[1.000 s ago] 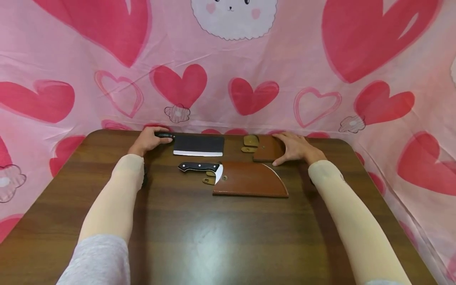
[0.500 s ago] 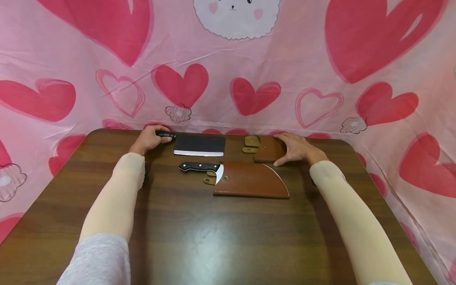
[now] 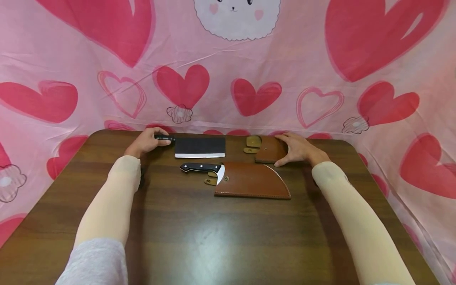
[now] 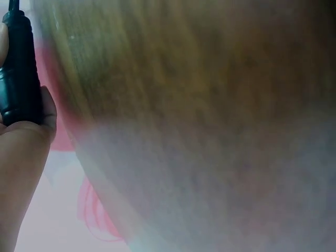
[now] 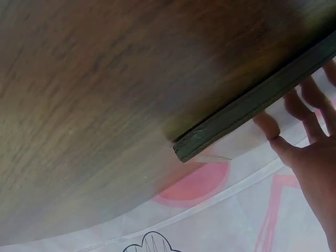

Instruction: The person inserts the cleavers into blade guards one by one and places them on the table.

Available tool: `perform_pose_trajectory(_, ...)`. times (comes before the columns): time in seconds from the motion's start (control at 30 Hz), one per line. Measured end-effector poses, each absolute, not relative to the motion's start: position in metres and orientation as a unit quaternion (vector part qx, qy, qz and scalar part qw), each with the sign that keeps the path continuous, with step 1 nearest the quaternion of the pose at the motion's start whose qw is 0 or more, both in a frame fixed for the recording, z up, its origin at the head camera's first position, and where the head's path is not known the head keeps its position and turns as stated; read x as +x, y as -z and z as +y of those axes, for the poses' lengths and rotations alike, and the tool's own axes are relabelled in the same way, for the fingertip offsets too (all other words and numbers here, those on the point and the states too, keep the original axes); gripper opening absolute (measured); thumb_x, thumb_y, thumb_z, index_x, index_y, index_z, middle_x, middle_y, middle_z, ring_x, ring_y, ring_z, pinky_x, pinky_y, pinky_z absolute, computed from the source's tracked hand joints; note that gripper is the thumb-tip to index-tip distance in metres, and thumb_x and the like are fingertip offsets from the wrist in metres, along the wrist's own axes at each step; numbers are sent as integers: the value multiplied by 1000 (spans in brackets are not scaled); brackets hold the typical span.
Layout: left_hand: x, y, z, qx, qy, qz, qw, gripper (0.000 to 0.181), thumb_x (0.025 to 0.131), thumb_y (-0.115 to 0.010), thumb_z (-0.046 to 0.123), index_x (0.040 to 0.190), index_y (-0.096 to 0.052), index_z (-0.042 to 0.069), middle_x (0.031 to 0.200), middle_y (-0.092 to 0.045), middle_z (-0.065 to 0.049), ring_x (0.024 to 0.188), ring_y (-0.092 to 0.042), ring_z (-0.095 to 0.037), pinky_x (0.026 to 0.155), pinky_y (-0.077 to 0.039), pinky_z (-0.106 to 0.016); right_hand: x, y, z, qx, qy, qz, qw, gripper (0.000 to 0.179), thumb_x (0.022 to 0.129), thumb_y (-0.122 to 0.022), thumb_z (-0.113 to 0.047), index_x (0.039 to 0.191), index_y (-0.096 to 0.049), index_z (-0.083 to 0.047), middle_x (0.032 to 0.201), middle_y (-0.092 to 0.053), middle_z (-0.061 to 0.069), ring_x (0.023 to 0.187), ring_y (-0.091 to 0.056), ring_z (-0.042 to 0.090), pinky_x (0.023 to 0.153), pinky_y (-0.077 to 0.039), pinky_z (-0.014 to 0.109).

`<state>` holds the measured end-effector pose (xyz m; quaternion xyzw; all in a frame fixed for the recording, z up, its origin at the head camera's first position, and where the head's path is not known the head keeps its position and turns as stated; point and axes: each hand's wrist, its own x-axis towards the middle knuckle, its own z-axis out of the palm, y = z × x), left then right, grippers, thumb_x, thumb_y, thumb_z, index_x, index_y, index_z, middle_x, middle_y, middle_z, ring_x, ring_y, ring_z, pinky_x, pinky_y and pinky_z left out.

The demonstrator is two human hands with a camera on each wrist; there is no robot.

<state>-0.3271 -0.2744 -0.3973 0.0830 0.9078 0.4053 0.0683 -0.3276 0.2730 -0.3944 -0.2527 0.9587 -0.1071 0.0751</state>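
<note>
In the head view, my left hand point(image 3: 147, 141) grips the black handle point(image 4: 21, 71) of a cleaver point(image 3: 200, 147). Its dark rectangular blade has a bright edge facing me and lies at the back of the table. To the right, a small brown leather knife sheath point(image 3: 268, 149) lies flat, with its snap straps pointing left. My right hand point(image 3: 298, 149) holds this sheath at its right end, thumb on the near edge and fingers over the far side. The right wrist view shows the fingers beside the sheath's thick edge point(image 5: 236, 110).
Nearer me lies a larger brown sheath point(image 3: 253, 180) with a second knife in it. That knife's black riveted handle point(image 3: 200, 167) sticks out to the left. The wooden table point(image 3: 228, 237) ends at a pink heart-printed cloth point(image 3: 217, 59) behind.
My left wrist has shifted slightly left and toward me, and the cleaver's handle sits a little lower in view. The right hand and small sheath look still.
</note>
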Motion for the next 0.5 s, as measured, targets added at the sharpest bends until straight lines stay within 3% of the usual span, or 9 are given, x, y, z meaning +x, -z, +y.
perform_pose_trajectory(0.5, -322, 388, -277, 100, -409, 906, 34, 35, 95, -73, 17, 120, -63, -6, 117, -61, -23, 103, -51, -32, 92, -39, -40, -322, 394, 276, -246, 121, 960, 63, 119, 66, -85, -66, 154, -36, -1, 151, -37, 26, 138, -35, 44, 113, -27, 61)
